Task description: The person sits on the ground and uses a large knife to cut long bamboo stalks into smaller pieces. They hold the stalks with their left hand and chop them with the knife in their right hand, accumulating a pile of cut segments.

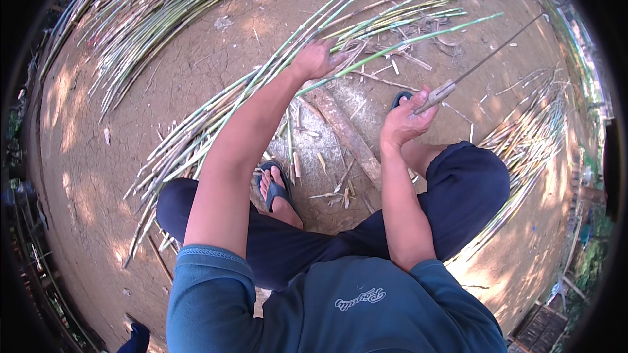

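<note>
- Far left: pile of long canes (157,23) on bare ground (85,157).
- Left to middle: cane bundle (196,134), running near left to far right; probably light, stiff yet springy, apt to roll; best grasped around mid-length.
- Middle: left hand (317,60) on the bundle; cannot tell whether closed round any cane.
- Just nearer: log (343,127).
- Right: right hand (407,121) wrapped round the handle (437,95) of a long, thin-bladed knife (487,61); likely rigid, safest held there.
- Further right: paler stalk heap (533,134).
</note>
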`<act>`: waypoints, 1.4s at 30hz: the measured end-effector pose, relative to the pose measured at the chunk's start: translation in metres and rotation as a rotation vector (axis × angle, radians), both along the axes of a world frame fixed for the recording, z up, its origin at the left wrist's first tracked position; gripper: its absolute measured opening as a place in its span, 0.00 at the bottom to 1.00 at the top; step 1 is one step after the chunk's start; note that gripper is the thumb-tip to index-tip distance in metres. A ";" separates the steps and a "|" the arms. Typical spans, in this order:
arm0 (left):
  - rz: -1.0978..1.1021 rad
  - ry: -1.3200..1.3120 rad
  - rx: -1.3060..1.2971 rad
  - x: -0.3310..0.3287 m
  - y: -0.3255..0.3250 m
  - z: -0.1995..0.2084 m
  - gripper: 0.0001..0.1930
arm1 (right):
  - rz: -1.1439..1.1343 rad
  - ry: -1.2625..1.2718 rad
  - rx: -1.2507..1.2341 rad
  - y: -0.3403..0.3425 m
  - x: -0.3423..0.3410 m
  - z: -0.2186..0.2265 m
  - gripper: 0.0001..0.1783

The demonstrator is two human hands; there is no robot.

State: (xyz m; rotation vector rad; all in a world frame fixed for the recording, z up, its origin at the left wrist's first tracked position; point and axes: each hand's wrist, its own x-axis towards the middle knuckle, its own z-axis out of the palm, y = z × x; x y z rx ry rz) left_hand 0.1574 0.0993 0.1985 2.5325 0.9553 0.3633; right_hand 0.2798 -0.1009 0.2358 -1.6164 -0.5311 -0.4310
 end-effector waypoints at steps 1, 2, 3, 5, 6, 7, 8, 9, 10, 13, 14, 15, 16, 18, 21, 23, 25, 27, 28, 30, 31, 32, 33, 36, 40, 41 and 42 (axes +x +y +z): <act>-0.002 0.088 -0.065 -0.018 0.003 -0.009 0.40 | 0.005 -0.017 -0.019 -0.004 -0.006 0.006 0.23; -0.002 0.176 -0.130 -0.042 0.004 -0.018 0.40 | 0.014 -0.033 -0.036 -0.007 -0.012 0.014 0.23; 0.080 0.249 -0.130 -0.072 -0.003 -0.034 0.40 | 0.069 -0.016 -0.088 -0.012 -0.021 0.022 0.25; 0.204 0.356 -0.122 -0.140 -0.030 -0.069 0.39 | 0.121 -0.019 -0.083 -0.012 -0.039 0.036 0.25; 0.251 0.389 -0.121 -0.174 -0.047 -0.086 0.38 | 0.149 -0.028 -0.080 -0.012 -0.047 0.037 0.26; 0.309 0.458 -0.160 -0.205 -0.057 -0.103 0.37 | 0.168 0.000 -0.078 -0.012 -0.054 0.035 0.26; 0.374 0.524 -0.200 -0.229 -0.064 -0.114 0.35 | 0.196 0.026 -0.076 -0.011 -0.061 0.031 0.26; 0.422 0.624 -0.249 -0.240 -0.069 -0.116 0.33 | 0.223 0.046 -0.075 -0.009 -0.065 0.029 0.26; 0.476 0.727 -0.299 -0.253 -0.071 -0.116 0.31 | 0.239 0.021 -0.100 -0.009 -0.069 0.029 0.26; 0.472 0.622 -0.229 -0.286 -0.089 -0.127 0.22 | 0.254 -0.063 -0.148 -0.021 -0.090 0.038 0.26; 0.457 0.616 -0.252 -0.292 -0.095 -0.134 0.21 | 0.274 -0.040 -0.144 -0.026 -0.099 0.037 0.26; 0.390 0.539 -0.139 -0.288 -0.099 -0.136 0.19 | 0.292 -0.021 -0.132 -0.027 -0.103 0.039 0.26; 0.473 0.424 -0.271 -0.286 -0.098 -0.135 0.19 | 0.326 0.012 -0.108 -0.026 -0.113 0.041 0.26; 0.387 0.329 -0.244 -0.251 -0.092 -0.119 0.18 | 0.410 0.017 -0.145 -0.036 -0.129 0.042 0.26; 0.280 0.199 -0.142 -0.199 -0.093 -0.101 0.14 | 0.534 0.037 -0.227 -0.056 -0.141 0.039 0.25; 0.236 0.132 0.056 -0.196 -0.095 -0.126 0.15 | 0.668 0.112 -0.239 -0.073 -0.152 0.030 0.23; 0.278 0.248 -0.030 -0.195 -0.108 -0.134 0.16 | 0.682 0.123 -0.326 -0.098 -0.168 0.045 0.22; 0.325 0.374 -0.222 -0.218 -0.109 -0.140 0.19 | 0.714 0.162 -0.417 -0.121 -0.174 0.054 0.21; 0.333 0.436 -0.380 -0.233 -0.106 -0.144 0.21 | 0.723 0.193 -0.473 -0.136 -0.170 0.051 0.21; 0.371 0.451 -0.459 -0.262 -0.113 -0.136 0.22 | 0.741 0.270 -0.566 -0.159 -0.160 0.055 0.20; 0.414 0.459 -0.464 -0.269 -0.115 -0.137 0.22 | 0.759 0.316 -0.602 -0.168 -0.158 0.058 0.20; 0.456 0.467 -0.470 -0.272 -0.117 -0.139 0.22 | 0.775 0.361 -0.639 -0.174 -0.155 0.060 0.20; 0.502 0.483 -0.477 -0.275 -0.121 -0.137 0.21 | 0.800 0.367 -0.656 -0.180 -0.152 0.058 0.20; 0.475 0.385 -0.434 -0.252 -0.115 -0.121 0.20 | 0.941 0.532 -0.732 -0.195 -0.139 0.068 0.20; 0.423 0.428 -0.428 -0.205 -0.101 -0.112 0.18 | 1.060 0.656 -0.753 -0.208 -0.127 0.064 0.19; 0.450 0.431 -0.424 -0.216 -0.104 -0.131 0.17 | 1.072 0.707 -0.777 -0.209 -0.126 0.061 0.18; 0.473 0.433 -0.425 -0.225 -0.105 -0.143 0.16 | 1.106 0.741 -0.795 -0.210 -0.122 0.059 0.17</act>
